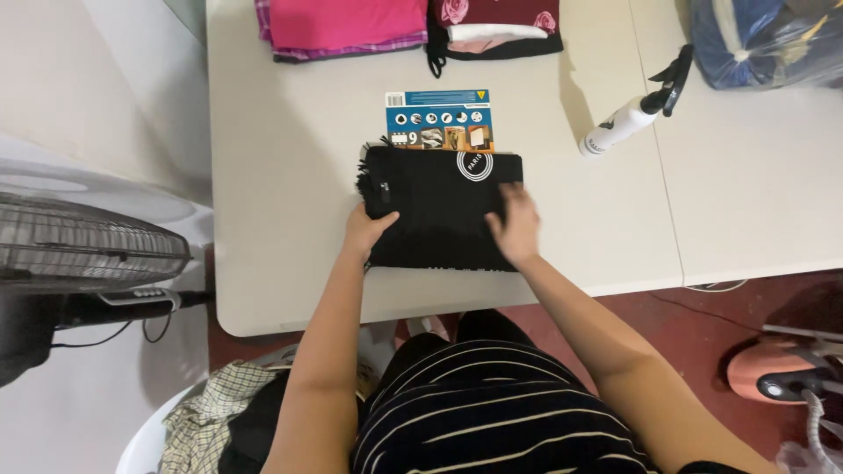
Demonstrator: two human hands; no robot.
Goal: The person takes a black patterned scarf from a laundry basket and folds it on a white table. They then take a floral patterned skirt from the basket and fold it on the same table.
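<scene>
A pale, matte counter fills most of the view, set in a room with a dark red floor, a standing fan to the left and a salmon-coloured appliance low at the right. Nearest the camera, below the counter's edge, a white basket holds crumpled clothes, a checked piece uppermost. On the counter just past the near edge lies a black fringed cloth, already folded into a compact, nearly square packet with its edges fairly even; judging by that, the folding looks close to done, with only pressing flat and setting aside left. The left hand grips the packet's left edge, its fingers closed around the cloth, while the right hand rests flat on top, fingers spread apart, smoothing. Just behind the cloth, touching it, a printed blue and orange card sticks out. Further right lies a white spray bottle on its side. At the far edge sit folded stacks, pink and dark floral, and a plastic-wrapped blue bundle.
</scene>
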